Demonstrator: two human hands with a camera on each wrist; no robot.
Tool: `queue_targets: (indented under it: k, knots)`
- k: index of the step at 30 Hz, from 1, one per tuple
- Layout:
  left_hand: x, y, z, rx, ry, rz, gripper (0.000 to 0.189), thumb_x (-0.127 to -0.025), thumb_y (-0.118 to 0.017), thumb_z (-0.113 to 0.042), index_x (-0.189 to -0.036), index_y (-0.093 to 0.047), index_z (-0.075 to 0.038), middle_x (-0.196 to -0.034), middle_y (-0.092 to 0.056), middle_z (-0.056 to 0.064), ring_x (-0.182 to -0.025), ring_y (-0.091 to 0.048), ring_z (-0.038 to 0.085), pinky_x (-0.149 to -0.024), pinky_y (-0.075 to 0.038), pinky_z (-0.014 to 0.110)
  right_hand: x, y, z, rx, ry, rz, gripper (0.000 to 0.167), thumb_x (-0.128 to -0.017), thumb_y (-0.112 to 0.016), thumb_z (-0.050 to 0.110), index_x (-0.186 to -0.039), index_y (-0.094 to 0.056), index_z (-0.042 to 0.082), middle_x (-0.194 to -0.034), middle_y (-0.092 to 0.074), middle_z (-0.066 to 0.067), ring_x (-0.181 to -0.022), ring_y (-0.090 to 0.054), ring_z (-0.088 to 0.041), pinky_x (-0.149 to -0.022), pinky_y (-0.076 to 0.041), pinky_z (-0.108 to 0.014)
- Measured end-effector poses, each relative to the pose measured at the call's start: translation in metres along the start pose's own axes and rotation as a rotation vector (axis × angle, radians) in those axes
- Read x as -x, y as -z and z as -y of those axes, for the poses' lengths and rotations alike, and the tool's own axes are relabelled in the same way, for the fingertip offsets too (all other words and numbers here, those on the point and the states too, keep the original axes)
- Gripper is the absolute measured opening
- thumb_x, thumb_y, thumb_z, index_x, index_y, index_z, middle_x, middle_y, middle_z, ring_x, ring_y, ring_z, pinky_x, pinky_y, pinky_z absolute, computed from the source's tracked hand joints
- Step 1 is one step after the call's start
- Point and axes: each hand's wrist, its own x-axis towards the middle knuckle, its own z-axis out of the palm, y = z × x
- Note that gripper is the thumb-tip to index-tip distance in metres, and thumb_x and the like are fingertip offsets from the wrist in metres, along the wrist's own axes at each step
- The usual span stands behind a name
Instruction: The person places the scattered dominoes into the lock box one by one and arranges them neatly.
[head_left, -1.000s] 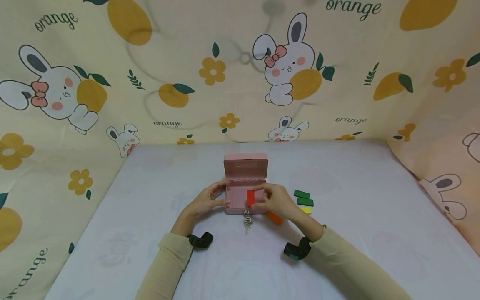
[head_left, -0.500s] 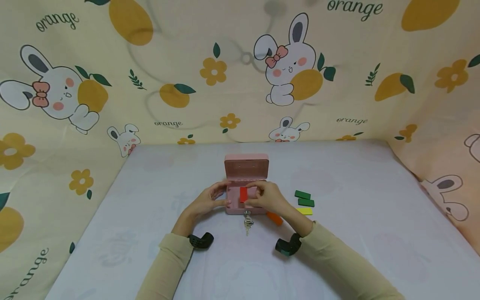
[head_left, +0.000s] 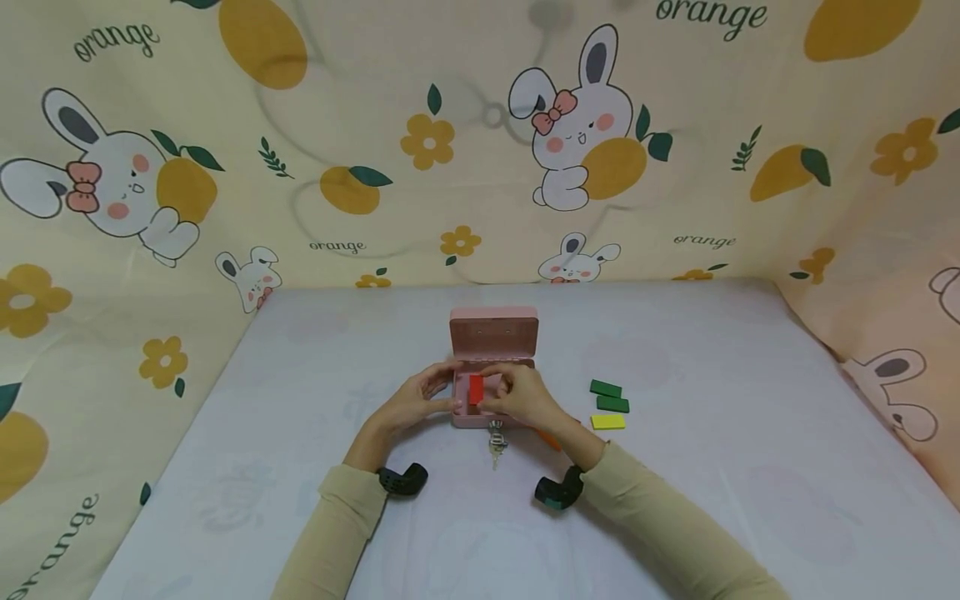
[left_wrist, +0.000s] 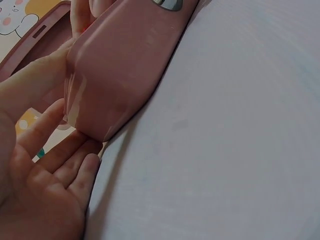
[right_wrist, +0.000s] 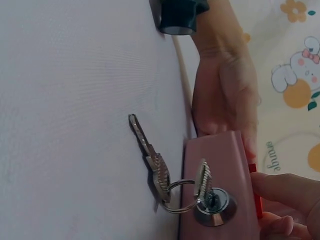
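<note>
"What's the left hand up to?"
"Its grip is around the left end of the pink box, thumb toward the front, fingers toward the back. The lid is raised."

"And the right hand?"
"Its grip is narrow, pinching the red block upright over the box's open inside, near the left end. I can't tell if it touches the bottom."

"Anything at the front?"
"A key in the lock, ringed to another."

"Other blocks?"
"On the tabletop to the right: two green blocks, a yellow block and an orange block, partly hidden by the right forearm."
</note>
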Motion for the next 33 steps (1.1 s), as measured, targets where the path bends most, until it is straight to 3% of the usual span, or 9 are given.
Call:
queue_targets:
  k: [16, 33]
  knots:
    - [-0.002, 0.001, 0.002, -0.03, -0.032, 0.009, 0.075, -0.083, -0.075, -0.013, -0.147, -0.036, -0.01, -0.16, -0.028, 0.009, -0.15, -0.022, 0.034, -0.123, -0.021, 0.052, -0.012, -0.013, -0.005, 0.049, -0.037, -0.034, 0.043, -0.074, -0.082, 0.01, -0.113, -0.067, -0.001, -0.055, -0.045, 0.004, -0.051, -0.039, -0.006, -0.047, -0.029, -0.017]
    - [0.0, 0.001, 0.001, -0.016, -0.013, 0.015, 0.075, -0.082, -0.076, -0.014, -0.147, -0.037, -0.013, -0.16, -0.03, 0.008, -0.151, -0.022, 0.033, -0.124, -0.018, 0.053, -0.022, -0.022, 0.0, 0.167, -0.068, 0.017, 0.043, -0.075, -0.082, 0.016, -0.113, -0.068, 0.004, -0.059, -0.049, 0.002, -0.053, -0.042, -0.007, -0.047, -0.03, -0.016]
